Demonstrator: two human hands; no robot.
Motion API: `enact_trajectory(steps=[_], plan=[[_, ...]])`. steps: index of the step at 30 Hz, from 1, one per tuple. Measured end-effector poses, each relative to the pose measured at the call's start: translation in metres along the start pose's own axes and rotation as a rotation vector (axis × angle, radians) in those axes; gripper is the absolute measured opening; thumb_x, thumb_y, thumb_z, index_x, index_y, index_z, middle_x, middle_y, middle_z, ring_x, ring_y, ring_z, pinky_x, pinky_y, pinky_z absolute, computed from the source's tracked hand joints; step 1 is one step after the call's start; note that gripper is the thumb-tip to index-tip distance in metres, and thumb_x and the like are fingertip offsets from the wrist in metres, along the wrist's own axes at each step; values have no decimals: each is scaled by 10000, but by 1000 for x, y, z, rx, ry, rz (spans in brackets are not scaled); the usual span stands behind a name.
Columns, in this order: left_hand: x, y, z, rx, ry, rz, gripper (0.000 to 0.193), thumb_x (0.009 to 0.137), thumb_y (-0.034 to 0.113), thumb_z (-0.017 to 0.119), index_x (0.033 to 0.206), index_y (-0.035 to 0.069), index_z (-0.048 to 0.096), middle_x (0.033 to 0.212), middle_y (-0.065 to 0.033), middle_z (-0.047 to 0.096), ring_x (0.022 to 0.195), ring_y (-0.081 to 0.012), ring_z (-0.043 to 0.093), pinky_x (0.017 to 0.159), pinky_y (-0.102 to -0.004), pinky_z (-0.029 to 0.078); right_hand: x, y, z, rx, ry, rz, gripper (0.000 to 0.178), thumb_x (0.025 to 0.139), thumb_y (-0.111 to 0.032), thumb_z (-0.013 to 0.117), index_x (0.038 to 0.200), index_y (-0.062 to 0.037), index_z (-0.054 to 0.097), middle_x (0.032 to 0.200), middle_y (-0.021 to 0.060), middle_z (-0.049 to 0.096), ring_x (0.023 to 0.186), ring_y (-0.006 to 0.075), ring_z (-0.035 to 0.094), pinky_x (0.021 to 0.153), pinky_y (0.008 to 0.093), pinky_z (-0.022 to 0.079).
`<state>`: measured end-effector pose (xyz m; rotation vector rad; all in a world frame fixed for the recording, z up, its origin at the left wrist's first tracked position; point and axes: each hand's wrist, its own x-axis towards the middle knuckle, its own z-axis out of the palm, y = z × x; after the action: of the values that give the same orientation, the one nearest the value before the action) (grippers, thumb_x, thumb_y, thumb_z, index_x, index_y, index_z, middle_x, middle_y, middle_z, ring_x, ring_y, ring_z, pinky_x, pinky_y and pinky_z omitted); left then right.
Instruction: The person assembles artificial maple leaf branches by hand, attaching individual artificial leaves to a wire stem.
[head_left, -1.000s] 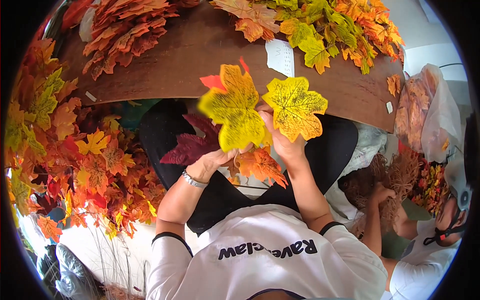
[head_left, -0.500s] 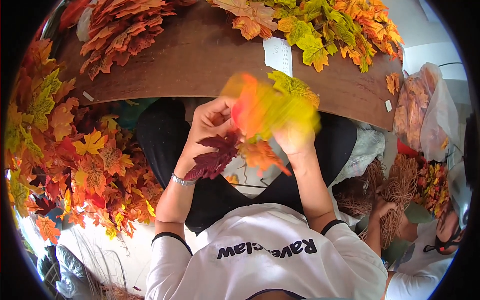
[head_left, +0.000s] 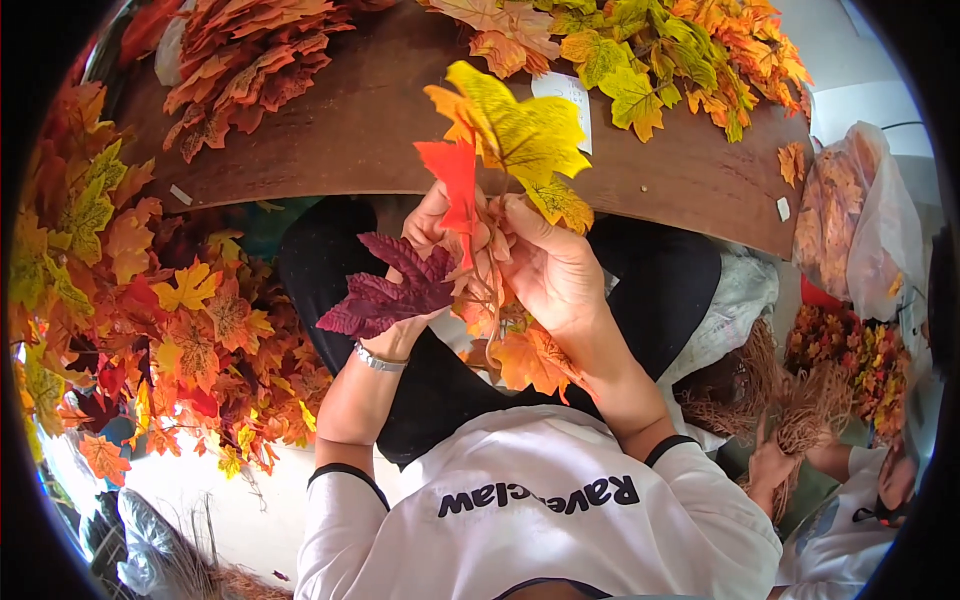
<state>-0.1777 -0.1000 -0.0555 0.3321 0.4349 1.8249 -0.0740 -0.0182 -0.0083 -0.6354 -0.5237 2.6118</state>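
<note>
Before me, both hands hold a spray of artificial maple leaves by its thin brown stems. My left hand (head_left: 427,232) is closed on the spray, partly hidden behind a red leaf (head_left: 458,190) and a burgundy leaf (head_left: 392,287). My right hand (head_left: 555,268) pinches the stems between thumb and fingers, its palm turned up. A large yellow leaf (head_left: 525,130) stands at the top of the spray, over the table edge. An orange leaf (head_left: 530,360) hangs below, near my right wrist.
A curved brown table (head_left: 330,150) spans the far side, bearing a stack of orange-red leaves (head_left: 255,75), green-yellow leaves (head_left: 630,85) and a paper slip (head_left: 565,95). Leafy branches (head_left: 190,330) heap at left. At right, a co-worker's hand (head_left: 770,470) holds brown twiggy stems (head_left: 800,410) beside a plastic bag (head_left: 885,210).
The blurred spray has turned and steadied, its yellow leaf now farther away and upright. My right hand has moved left to the stems. The co-worker's hands and twiggy stems have shifted.
</note>
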Motion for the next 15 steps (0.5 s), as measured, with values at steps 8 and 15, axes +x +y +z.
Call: enact_trajectory(steps=[8,15], plan=[[-1,-6,-6,-8,-36,48,416,807,299,608,1072,30,434,871,-131,610,753,-215,621,676,-297,530,1,0,-2,-28,-28,-8,131,813,-133,604,861,-14,576,715,61,584,644,128,545,644,236,427],[2,-3,-11,25,-131,41,387,830,269,592,1075,13,436,891,-154,611,784,-222,623,691,-302,528,4,3,-6,-79,-93,-68,107,818,-128,600,799,-37,547,712,58,569,658,144,551,655,250,433]])
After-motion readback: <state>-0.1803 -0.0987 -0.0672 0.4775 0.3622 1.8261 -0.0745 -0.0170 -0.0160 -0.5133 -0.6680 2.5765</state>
